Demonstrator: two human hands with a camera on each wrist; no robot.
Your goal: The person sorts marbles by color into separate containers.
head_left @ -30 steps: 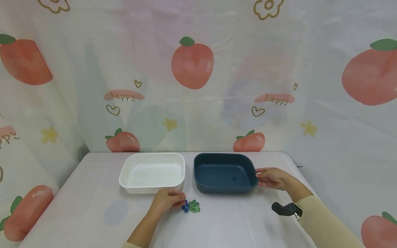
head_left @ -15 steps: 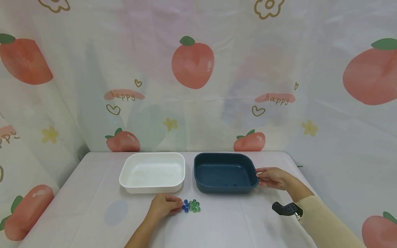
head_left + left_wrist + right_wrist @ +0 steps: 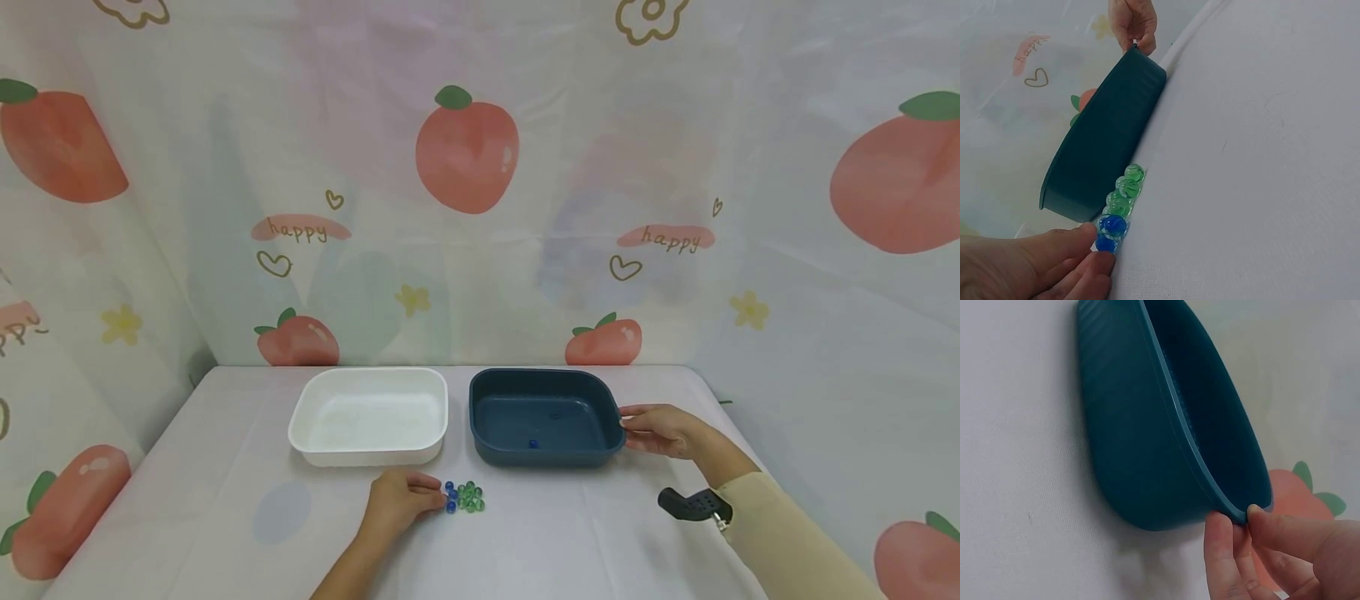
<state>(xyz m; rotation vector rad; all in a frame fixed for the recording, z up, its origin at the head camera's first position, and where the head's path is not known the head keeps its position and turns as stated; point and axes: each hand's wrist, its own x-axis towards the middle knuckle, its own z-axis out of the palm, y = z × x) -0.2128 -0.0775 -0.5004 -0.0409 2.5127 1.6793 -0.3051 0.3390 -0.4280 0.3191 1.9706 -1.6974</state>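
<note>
In the head view my left hand (image 3: 401, 502) is at the near side of the marbles, its thumb and forefinger closing on a blue marble (image 3: 1107, 243) at the edge of the group. More blue marbles (image 3: 450, 486) lie beside it, against several green marbles (image 3: 471, 497) on the cloth. On the right, my right hand (image 3: 660, 431) pinches the rim of a dark blue plastic tub (image 3: 1141, 444), thumb over the edge and fingers against the outer wall. Inside that tub a blue marble (image 3: 533, 444) shows near the front wall.
A white plastic tub (image 3: 367, 459) stands left of the dark one, with a narrow gap between them. Both rest on a white cloth-covered table (image 3: 525, 550). A fruit-printed curtain (image 3: 480, 275) rises behind the table's far edge. A black strap (image 3: 693, 505) is on my right wrist.
My left hand drew back left from the marbles, then came in again to the near blue one. Marbles in the dark tub shifted position. My right hand stayed on the rim.
</note>
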